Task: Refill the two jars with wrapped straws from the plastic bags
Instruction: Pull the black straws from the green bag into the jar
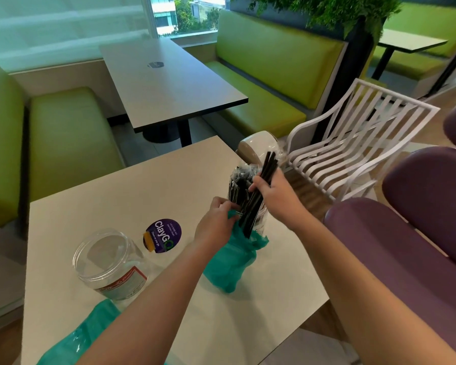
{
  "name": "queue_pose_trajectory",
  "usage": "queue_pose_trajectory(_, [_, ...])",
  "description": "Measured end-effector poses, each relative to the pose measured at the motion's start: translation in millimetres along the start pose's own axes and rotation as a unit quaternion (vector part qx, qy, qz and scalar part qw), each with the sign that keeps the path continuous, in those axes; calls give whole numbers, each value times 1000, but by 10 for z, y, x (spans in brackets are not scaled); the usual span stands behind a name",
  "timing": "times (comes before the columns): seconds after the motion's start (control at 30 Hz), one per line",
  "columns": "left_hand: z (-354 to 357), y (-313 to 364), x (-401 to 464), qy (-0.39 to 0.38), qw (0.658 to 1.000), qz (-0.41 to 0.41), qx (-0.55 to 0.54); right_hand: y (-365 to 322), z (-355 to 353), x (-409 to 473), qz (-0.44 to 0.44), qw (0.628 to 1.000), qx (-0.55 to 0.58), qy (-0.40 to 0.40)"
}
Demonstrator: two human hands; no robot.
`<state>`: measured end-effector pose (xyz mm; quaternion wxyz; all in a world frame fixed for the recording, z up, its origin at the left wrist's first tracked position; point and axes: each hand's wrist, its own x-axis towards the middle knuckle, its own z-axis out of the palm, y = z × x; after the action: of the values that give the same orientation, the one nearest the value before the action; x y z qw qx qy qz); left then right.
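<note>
Right hand grips a bundle of black straws over the far jar while left hand pinches the teal bag; a loose grip could scatter them.

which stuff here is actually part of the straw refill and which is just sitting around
Part of the job:
- bundle of black straws in the right hand
- far jar, already holding straws
- empty jar
- teal bag, held by the left hand
- second teal bag at the near edge

Just lying about:
- purple sticker
- white chair
- far table
</note>
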<state>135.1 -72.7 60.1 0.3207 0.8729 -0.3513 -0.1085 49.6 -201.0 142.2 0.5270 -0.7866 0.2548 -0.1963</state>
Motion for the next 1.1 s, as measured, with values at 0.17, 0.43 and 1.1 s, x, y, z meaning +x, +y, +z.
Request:
queue_pose_trajectory(0.17, [81, -10, 50, 23, 999, 14, 22, -251, -154, 60, -52, 997, 27, 52])
queue_pose_trajectory(0.43, [122, -42, 61, 57, 998, 13, -34, -243, -121, 57, -88, 987, 16, 132])
queue_pose_trajectory(1.1, [109, -6, 99, 54, 998, 27, 9, 303, 246, 4, -49, 961, -259, 81])
